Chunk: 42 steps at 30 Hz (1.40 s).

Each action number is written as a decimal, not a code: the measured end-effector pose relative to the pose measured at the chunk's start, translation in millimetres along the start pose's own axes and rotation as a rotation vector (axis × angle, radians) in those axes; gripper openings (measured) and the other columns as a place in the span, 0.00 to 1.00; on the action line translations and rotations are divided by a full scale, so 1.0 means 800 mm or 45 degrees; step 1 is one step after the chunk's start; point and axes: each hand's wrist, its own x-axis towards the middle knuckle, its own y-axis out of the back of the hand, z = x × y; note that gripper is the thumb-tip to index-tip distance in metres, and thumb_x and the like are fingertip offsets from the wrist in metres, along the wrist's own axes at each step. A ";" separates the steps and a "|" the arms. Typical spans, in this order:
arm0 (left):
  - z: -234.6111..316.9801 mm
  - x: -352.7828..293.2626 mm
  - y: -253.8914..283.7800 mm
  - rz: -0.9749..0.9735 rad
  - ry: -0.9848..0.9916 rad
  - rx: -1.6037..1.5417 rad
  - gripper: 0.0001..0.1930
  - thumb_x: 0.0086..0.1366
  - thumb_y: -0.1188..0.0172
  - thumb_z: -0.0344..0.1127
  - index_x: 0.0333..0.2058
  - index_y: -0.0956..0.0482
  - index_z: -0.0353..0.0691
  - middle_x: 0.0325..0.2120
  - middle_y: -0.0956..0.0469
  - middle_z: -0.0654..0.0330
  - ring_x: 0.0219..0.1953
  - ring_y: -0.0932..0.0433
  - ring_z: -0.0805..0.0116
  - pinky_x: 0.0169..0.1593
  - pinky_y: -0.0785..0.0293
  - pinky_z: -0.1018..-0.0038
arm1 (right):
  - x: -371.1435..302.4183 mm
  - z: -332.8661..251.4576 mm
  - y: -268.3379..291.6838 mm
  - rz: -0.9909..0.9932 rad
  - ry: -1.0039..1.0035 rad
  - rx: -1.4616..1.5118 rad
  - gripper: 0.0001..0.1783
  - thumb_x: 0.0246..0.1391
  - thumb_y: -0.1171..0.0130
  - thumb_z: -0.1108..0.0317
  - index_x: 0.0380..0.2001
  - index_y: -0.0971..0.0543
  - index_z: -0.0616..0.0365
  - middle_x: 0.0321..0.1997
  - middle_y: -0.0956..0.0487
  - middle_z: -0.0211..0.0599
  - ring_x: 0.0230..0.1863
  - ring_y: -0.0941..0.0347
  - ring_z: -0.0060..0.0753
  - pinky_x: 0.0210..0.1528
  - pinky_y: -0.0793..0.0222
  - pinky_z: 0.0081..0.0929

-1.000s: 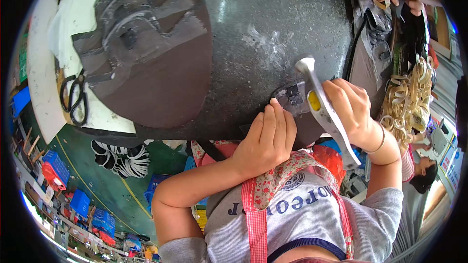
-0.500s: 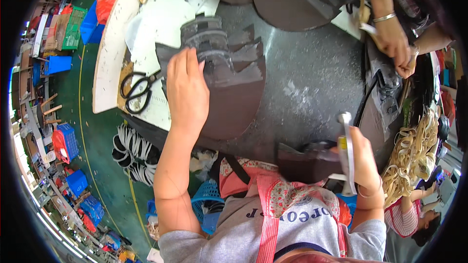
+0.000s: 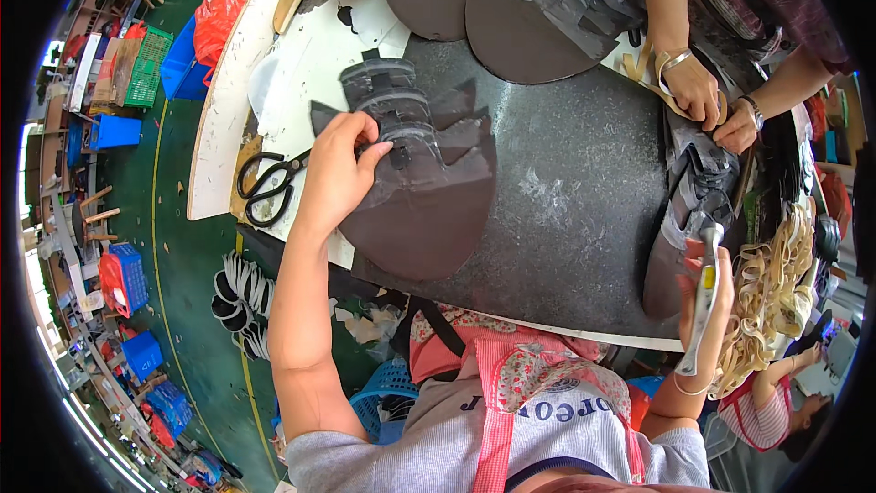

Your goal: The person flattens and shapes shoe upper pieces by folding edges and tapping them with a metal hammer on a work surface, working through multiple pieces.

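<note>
- Currently, head view: left hand over stack of dark pieces on left of table, thumb and fingertips close together; can't tell if pinching one.
- Right hand: fingers clamped round hammer, near table's right side.
- Scissors left of stack.

Black scissors lie left of dark rounded sheets on the black worktop; cream looped bands apparently flank its right edge.

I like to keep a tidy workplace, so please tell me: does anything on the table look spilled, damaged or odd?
Yes: whitish smears stand out against the dark tabletop, right of the rounded brown pieces by the left hand. They may be dried residue.
</note>
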 end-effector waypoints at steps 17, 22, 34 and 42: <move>0.137 -0.071 -0.005 -0.448 0.098 -1.086 0.05 0.68 0.44 0.29 0.37 0.29 0.34 0.32 0.23 0.64 0.34 0.26 0.83 0.35 0.29 0.84 | -0.022 -0.007 -0.011 -0.525 0.924 -0.656 0.24 0.45 0.31 0.76 0.47 0.27 0.63 0.33 0.24 0.34 0.30 0.27 0.22 0.31 0.28 0.18; 0.149 -0.108 -0.126 -0.415 0.002 -0.736 0.07 0.62 0.38 0.29 0.35 0.26 0.35 0.26 0.24 0.59 0.26 0.25 0.67 0.32 0.30 0.74 | -0.013 -0.026 -0.016 -0.650 1.157 -0.967 0.21 0.39 0.28 0.75 0.38 0.26 0.65 0.27 0.24 0.39 0.25 0.24 0.34 0.26 0.30 0.29; 0.167 -0.029 -0.153 -0.662 -0.891 -0.236 0.15 0.54 0.36 0.27 0.42 0.24 0.32 0.35 0.26 0.54 0.40 0.27 0.54 0.45 0.29 0.63 | 0.017 0.048 -0.034 -1.065 0.976 -0.951 0.21 0.41 0.34 0.74 0.39 0.29 0.69 0.29 0.26 0.53 0.29 0.26 0.57 0.30 0.29 0.42; 0.161 -0.001 -0.153 -0.780 -1.070 -0.261 0.13 0.51 0.34 0.28 0.38 0.20 0.36 0.31 0.26 0.58 0.34 0.26 0.59 0.37 0.26 0.66 | 0.023 0.051 -0.032 -1.003 0.924 -0.809 0.16 0.46 0.35 0.77 0.38 0.27 0.69 0.26 0.26 0.48 0.24 0.27 0.52 0.24 0.32 0.38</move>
